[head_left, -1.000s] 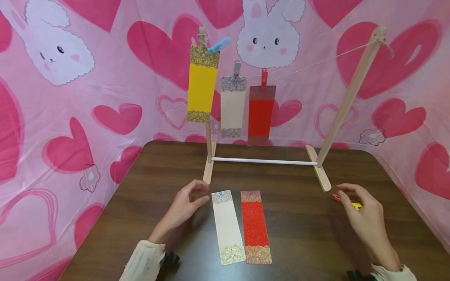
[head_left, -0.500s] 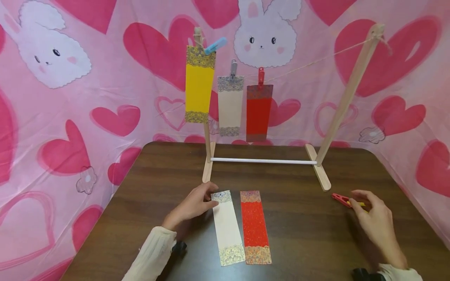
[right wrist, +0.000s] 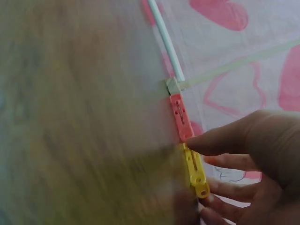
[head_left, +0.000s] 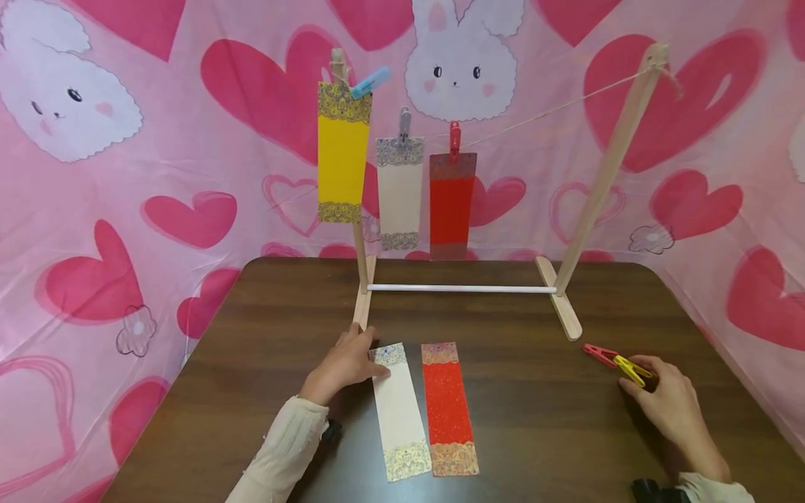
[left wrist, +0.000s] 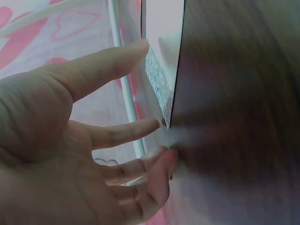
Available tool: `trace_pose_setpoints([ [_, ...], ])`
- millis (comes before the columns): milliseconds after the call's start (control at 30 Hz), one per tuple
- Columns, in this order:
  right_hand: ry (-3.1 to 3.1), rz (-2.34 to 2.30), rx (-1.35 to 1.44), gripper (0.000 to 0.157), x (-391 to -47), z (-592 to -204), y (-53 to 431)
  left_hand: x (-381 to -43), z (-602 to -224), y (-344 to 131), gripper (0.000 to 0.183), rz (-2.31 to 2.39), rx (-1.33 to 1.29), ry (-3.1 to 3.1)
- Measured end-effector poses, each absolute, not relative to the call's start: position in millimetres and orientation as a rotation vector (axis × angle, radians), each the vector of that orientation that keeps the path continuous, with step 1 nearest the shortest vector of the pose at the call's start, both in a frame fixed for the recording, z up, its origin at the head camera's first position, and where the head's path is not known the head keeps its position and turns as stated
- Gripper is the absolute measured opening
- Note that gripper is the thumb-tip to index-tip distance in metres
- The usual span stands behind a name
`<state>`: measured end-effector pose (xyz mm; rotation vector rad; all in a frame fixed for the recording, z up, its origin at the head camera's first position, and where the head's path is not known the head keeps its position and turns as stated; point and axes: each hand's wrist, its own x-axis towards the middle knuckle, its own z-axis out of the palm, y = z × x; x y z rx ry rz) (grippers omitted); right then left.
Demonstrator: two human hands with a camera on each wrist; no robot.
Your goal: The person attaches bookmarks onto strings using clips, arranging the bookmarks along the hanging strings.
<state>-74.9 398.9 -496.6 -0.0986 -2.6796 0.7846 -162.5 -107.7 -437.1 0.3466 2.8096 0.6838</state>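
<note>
My left hand (head_left: 342,367) is at the upper left corner of a white card (head_left: 400,416) with lace-patterned ends, lying on the table. Its thumb tip overlaps the card's edge, and the other fingers are loosely bent beyond the corner, as the left wrist view (left wrist: 93,140) shows. A red card (head_left: 449,412) lies just right of the white one. Over on the right, my right hand (head_left: 673,405) is spread around a yellow clothespin (head_left: 632,370), thumb on the near side and fingers on the far side. A red clothespin (head_left: 600,355) touches the yellow one.
Behind stands a wooden frame (head_left: 597,188) with a white crossbar (head_left: 459,288) and a string. Yellow (head_left: 342,161), white (head_left: 400,192) and red (head_left: 451,202) cards hang there from clothespins. A pink heart-patterned cloth (head_left: 251,126) backs the table (head_left: 503,321).
My left hand has moved right and down onto the white card's corner. My right hand has moved slightly right and lower, baring more of the yellow clothespin. The view has shifted a little.
</note>
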Motion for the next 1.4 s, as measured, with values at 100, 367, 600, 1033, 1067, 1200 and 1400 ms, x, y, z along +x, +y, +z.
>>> trace_pose_setpoints([
  [100,-2.693,0.776,-0.112,0.042,-74.7,-501.8,401.4,-163.0,-437.6,-109.9,0.064,0.669,0.352,2.827],
  [367,-2.622,0.871,-0.18,0.039,-76.4,-511.1,402.9,-161.9,-437.1,-111.9,0.069,0.664,0.381,2.783],
  [600,-2.62,0.908,-0.253,0.039,-74.9,-511.2,404.9,-164.5,-437.5,-109.1,0.063,0.65,0.346,2.763],
  [1033,-2.596,0.99,-0.29,0.041,-74.2,-511.6,403.2,-174.7,-433.9,-126.5,0.049,0.834,0.375,2.596],
  [1067,-2.595,0.992,-0.292,0.041,-74.3,-511.4,403.3,-175.4,-432.7,-127.9,0.048,0.882,0.388,2.574],
  [1200,-2.577,1.003,-0.326,0.042,-74.3,-508.7,403.9,-177.3,-427.5,-131.4,0.044,1.069,0.45,2.473],
  [1400,-2.498,1.067,-0.436,0.044,-70.8,-503.9,404.3,-177.5,-421.6,-129.0,0.038,1.323,0.504,2.341],
])
